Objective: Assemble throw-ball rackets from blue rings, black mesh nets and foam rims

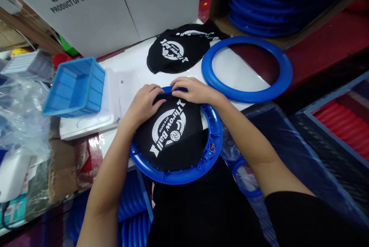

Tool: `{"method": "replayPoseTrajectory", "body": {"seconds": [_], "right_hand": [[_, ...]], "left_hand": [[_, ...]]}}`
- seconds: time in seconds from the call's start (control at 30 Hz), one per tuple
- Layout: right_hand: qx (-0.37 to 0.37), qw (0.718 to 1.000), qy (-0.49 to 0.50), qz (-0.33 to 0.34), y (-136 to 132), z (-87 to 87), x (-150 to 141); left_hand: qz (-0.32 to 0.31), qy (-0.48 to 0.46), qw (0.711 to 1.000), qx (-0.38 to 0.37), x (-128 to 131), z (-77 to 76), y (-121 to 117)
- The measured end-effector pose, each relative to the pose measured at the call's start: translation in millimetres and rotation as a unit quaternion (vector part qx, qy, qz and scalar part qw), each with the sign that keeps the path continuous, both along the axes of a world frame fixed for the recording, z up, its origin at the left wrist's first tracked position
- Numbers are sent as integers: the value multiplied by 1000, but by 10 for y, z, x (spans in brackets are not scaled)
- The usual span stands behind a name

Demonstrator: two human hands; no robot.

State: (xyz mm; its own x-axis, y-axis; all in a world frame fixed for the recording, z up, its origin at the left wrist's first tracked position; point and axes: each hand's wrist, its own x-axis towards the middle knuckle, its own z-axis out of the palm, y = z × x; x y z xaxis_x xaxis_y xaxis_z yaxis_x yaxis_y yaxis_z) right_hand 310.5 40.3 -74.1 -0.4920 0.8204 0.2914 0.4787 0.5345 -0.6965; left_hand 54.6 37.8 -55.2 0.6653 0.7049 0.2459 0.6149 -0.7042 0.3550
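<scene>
A blue plastic ring (173, 177) lies in front of me, its hollow side up, with small pegs along the channel. Black mesh fabric (144, 133) printed "Throw Ball" is spread across it, leaving a gap at the right side. My left hand (147, 103) is closed on the mesh at the ring's far left edge, thumb on the fabric. Beside it, my right hand (191, 90) pinches the mesh at the far edge, fingers bent over the rim. Small wired electronics (211, 151) sit in the ring's right channel.
Another blue ring (248, 95) lies at the right of the white tabletop (138, 62). Behind are more black printed fabrics (161, 57). A blue bin (73, 85) stands left, white cartons (95, 9) at the back, stacked blue rings (259, 9) in a box at the back right.
</scene>
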Motion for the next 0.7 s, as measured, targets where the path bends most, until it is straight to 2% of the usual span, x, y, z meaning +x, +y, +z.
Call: {"method": "replayPoseTrajectory", "body": {"seconds": [0.1, 0.23, 0.4, 0.53, 0.7], "right_hand": [[11, 999, -31, 11, 31, -12, -38], [18, 1000, -18, -3, 40, 10, -57], [1, 1000, -22, -20, 8, 31, -79], [-13, 999, -27, -42, 10, 21, -100], [-9, 999, -25, -46, 53, -12, -104]], "left_hand": [[15, -5, 1000, -12, 30, 14, -4], [47, -44, 997, -42, 71, 23, 22], [77, -98, 988, -91, 128, -40, 108], [82, -109, 980, -143, 143, -51, 168], [81, -103, 977, -166, 121, -10, 202]]}}
